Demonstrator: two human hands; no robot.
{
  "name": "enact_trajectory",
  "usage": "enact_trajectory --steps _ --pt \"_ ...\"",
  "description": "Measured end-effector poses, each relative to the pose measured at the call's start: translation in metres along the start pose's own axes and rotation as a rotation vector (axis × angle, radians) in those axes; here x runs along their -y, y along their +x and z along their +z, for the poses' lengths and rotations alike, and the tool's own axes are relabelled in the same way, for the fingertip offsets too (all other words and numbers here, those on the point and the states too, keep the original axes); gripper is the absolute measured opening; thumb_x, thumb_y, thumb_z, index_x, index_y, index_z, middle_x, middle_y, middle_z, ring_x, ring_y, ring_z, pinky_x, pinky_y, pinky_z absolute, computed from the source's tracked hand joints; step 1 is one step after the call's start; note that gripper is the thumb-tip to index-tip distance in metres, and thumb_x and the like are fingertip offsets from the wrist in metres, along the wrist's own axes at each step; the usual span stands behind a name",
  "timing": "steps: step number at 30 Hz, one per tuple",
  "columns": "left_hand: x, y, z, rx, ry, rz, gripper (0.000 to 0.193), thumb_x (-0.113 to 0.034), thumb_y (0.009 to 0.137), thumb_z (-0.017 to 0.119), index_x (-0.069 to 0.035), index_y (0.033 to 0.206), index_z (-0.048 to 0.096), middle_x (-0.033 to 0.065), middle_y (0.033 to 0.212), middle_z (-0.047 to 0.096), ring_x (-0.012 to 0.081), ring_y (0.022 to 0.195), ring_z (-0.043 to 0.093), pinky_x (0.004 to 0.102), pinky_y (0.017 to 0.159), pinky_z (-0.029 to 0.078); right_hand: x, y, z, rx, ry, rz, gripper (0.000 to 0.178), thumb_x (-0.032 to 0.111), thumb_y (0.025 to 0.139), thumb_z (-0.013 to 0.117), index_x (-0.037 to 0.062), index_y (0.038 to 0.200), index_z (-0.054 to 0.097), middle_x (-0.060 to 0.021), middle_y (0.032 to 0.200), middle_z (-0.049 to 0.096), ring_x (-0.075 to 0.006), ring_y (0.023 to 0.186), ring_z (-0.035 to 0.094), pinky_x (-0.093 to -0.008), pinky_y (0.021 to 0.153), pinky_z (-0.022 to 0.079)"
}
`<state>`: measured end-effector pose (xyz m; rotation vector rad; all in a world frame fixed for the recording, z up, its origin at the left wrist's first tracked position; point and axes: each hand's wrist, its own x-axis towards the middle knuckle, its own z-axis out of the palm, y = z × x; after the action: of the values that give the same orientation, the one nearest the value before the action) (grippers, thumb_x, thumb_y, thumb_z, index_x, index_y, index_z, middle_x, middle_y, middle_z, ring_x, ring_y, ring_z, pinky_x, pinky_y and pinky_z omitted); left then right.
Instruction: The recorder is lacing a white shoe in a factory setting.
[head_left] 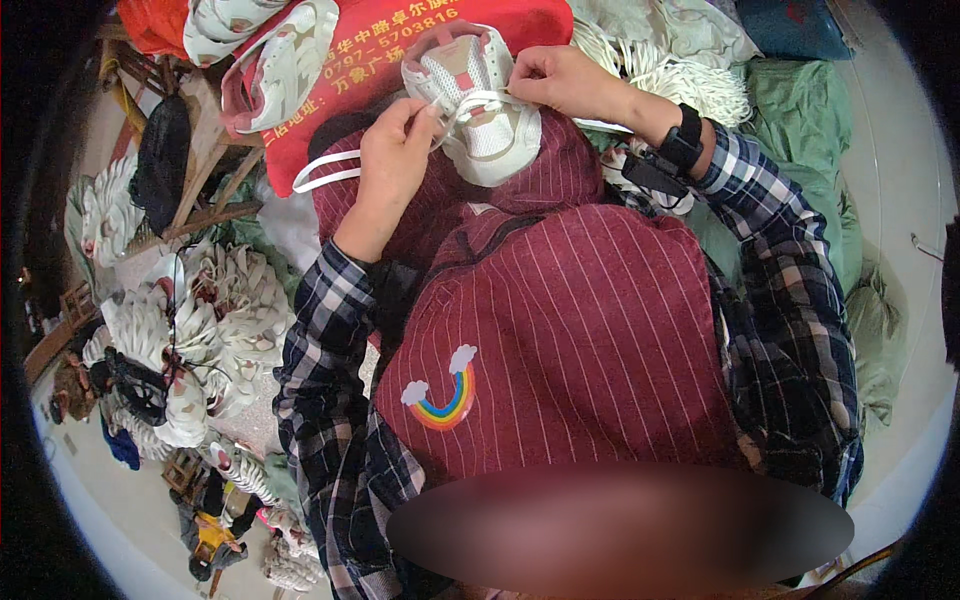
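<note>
A white and pink lace-up shoe (490, 142) rests on my lap, over the maroon striped apron (580, 320), with its opening facing away from me. White shoelace (480, 101) crosses its tongue. My left hand (394, 150) is closed at the shoe's left side, thumb and finger pinching the lace. A flat loop of lace hangs out to the left of that hand. On the other side, my right hand (570, 82) is closed in a pinch at the lace by the right eyelets. Its fingertips partly hide the lace end there.
A second white and pink shoe (280, 66) lies on a red printed cloth (365, 60) beyond my left hand. White laces (690, 90) are heaped at the far right, near green sacks (800, 150). Piled white shoe pieces (190, 330) and a wooden stool (205, 170) stand left. Another person (212, 535) is lower left.
</note>
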<state>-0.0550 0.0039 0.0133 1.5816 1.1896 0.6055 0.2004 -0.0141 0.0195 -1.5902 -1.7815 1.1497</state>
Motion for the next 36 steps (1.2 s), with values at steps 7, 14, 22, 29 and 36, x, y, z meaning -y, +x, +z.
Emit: enact_trajectory --steps 7,14,22,29,36 --pt "0.007 -0.006 -0.003 -0.032 0.103 0.006 0.021 -0.019 0.090 0.060 0.001 0.091 0.067 0.0082 0.075 0.066 0.0116 0.068 0.059 0.0281 0.066 0.048 0.032 0.016 -0.001 0.085 -0.413 0.038 0.016 0.016 0.080 0.062 0.0021 0.087 0.063 -0.0089 0.078 0.066 -0.0222 0.065 0.064 -0.0349 0.059 0.050" --pt "0.004 0.004 -0.004 0.010 0.183 0.037 0.023 -0.023 0.088 0.063 0.000 0.090 0.065 0.0024 0.075 0.062 0.0077 0.069 0.054 0.0246 0.063 0.043 0.067 0.012 0.013 0.122 -1.015 -0.434 0.014 0.014 0.076 0.062 0.0039 0.086 0.063 -0.0126 0.078 0.067 -0.0283 0.075 0.068 -0.0390 0.063 0.055" --pt "-0.026 0.008 0.005 0.022 0.916 0.343 0.016 -0.019 0.082 0.062 -0.003 0.087 0.062 0.0158 0.091 0.063 0.0393 0.080 0.062 0.0477 0.071 0.050 0.079 0.018 -0.004 0.286 -1.098 -0.599 0.018 0.014 0.077 0.061 0.0033 0.091 0.064 -0.0111 0.082 0.067 -0.0263 0.078 0.067 -0.0394 0.070 0.054" --pt "-0.046 0.024 -0.032 0.219 0.823 0.787 0.032 -0.008 0.074 0.071 -0.004 0.103 0.056 0.0115 0.101 0.056 0.0323 0.100 0.057 0.0412 0.087 0.047 0.057 0.050 -0.029 0.352 -0.802 -0.695 0.028 0.013 0.075 0.067 0.0079 0.102 0.064 -0.0076 0.107 0.064 -0.0270 0.099 0.064 -0.0387 0.075 0.053" --pt "-0.030 0.039 -0.044 0.318 0.749 0.663 0.028 -0.011 0.075 0.071 -0.004 0.098 0.058 0.0123 0.092 0.055 0.0323 0.092 0.056 0.0417 0.081 0.046 0.062 0.040 -0.033 0.400 -0.803 -0.477 0.019 0.021 0.080 0.064 0.0073 0.093 0.066 -0.0041 0.104 0.059 -0.0286 0.089 0.063 -0.0397 0.073 0.050"
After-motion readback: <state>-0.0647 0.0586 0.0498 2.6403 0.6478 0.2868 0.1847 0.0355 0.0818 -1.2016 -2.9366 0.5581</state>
